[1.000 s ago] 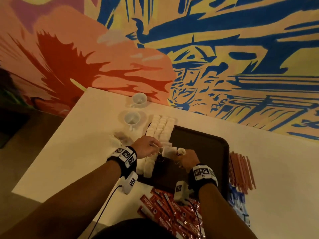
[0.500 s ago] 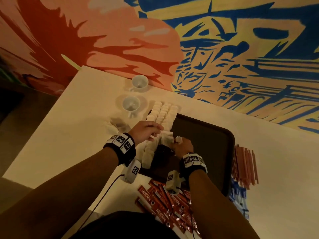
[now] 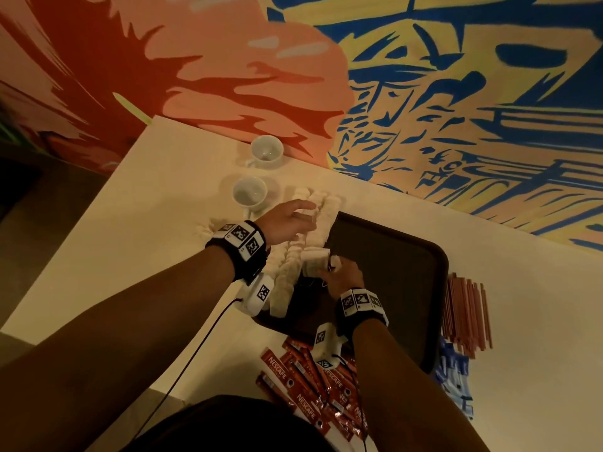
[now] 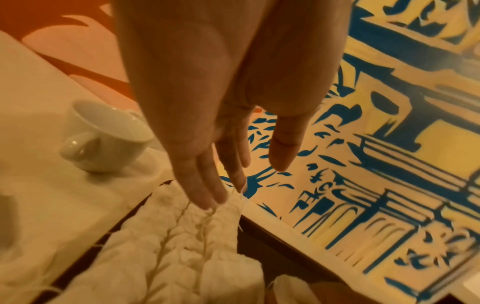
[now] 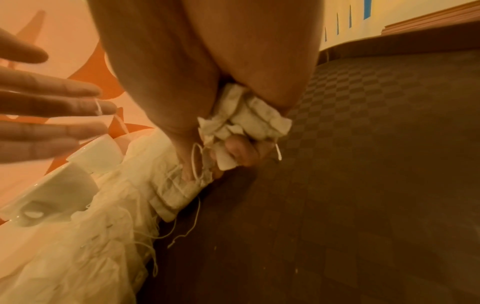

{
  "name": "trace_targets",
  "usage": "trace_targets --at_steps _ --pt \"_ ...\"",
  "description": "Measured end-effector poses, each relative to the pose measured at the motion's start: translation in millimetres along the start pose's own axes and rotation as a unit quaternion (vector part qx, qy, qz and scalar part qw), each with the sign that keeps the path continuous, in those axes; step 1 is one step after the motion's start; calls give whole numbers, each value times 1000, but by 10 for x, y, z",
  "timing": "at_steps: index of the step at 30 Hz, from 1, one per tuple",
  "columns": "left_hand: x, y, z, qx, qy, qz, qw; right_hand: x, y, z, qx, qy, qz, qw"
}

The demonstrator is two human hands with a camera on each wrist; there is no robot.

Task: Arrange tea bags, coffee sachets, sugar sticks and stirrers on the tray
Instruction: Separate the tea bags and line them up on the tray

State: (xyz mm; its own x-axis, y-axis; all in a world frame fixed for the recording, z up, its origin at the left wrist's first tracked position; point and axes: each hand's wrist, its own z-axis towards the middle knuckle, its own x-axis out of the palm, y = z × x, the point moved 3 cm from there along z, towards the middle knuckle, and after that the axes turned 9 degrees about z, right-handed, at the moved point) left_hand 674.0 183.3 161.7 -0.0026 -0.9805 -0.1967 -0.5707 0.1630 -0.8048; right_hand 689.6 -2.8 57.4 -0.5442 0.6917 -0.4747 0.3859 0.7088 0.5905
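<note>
A dark brown tray (image 3: 391, 256) lies on the white table. Rows of white tea bags (image 3: 293, 269) run along the tray's left side. My left hand (image 3: 287, 220) hovers over the far end of the rows with straight fingers (image 4: 205, 193), fingertips touching the tea bags (image 4: 187, 236). My right hand (image 3: 339, 275) sits on the tray beside the rows and grips a bunch of tea bags (image 5: 249, 123), with its fingers curled and strings hanging from them. Red coffee sachets (image 3: 303, 383), brown stirrers (image 3: 466, 308) and blue sugar sticks (image 3: 453, 376) lie off the tray.
Two white cups (image 3: 249, 194) (image 3: 266, 151) stand on the table left of the tray's far corner, close to my left hand. A painted wall (image 3: 424, 93) rises behind the table. A loose heap of tea bags (image 3: 208, 226) lies left of my left wrist.
My left hand has moved away from the right hand toward the far end of the tea bag rows and its fingers have straightened. The right hand has stayed on the tray with its bunch.
</note>
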Motion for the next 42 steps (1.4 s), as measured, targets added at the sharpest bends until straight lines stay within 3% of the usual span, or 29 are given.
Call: trace_targets --at_steps 4,8,10,17,24,32,37,42 --pt "-40 53 92 60 -14 186 981 1 -50 -7 9 -4 -15 1000" --pt "-124 87 105 99 -157 246 951 -6 -74 -18 22 -9 -20 1000" --pt "-119 121 105 102 -178 261 943 0 -72 -21 21 -16 -9 1000" --pt "92 364 161 24 -51 375 925 16 -8 -79 6 -26 9 1000" --pt "199 409 213 17 -30 444 895 -33 33 -170 -21 -61 12 998" --pt "191 404 233 17 -38 500 865 -54 89 -230 -42 -15 32 998" --pt "142 358 189 19 -53 476 878 -241 62 -291 -14 -12 112 994" --pt "84 263 4 41 -85 385 918 -503 30 -463 104 56 277 954"
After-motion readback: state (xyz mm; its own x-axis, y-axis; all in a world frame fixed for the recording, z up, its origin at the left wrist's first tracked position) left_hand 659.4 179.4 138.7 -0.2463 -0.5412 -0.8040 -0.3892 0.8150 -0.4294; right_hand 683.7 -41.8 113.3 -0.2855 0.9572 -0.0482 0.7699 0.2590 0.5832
